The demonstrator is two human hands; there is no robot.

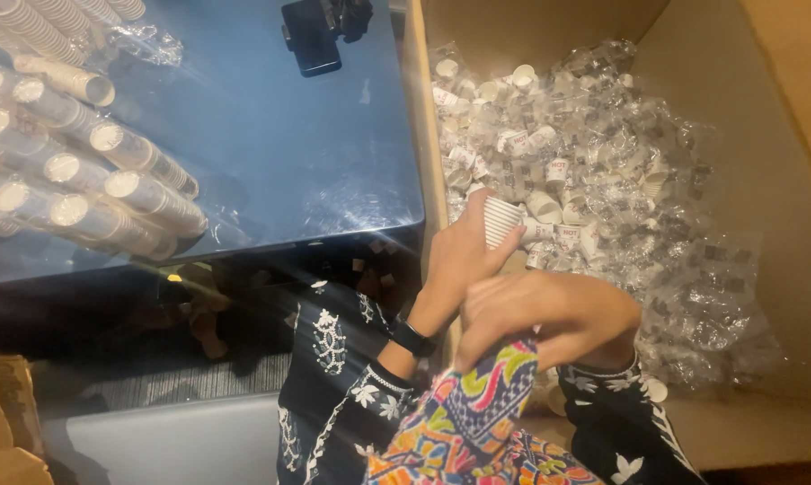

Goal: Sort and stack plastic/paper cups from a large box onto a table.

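My left hand (459, 256) grips a small white ribbed paper cup (500, 220) by its side, just over the left edge of a large cardboard box (747, 180). A dark band sits on that wrist. My right hand (549, 314) is curled beside and below it, fingers closed on a multicoloured patterned cloth (477, 404) that hangs near my dark embroidered sleeves. The box holds a heap of small paper cups in clear plastic wrappers (585, 171).
A glossy blue table (279, 144) lies to the left, with stacked sleeves of paper cups (73, 171) lying on their sides and a black phone (311, 36) at its far edge. Cardboard (1, 413) shows at the lower left, dark floor below the table.
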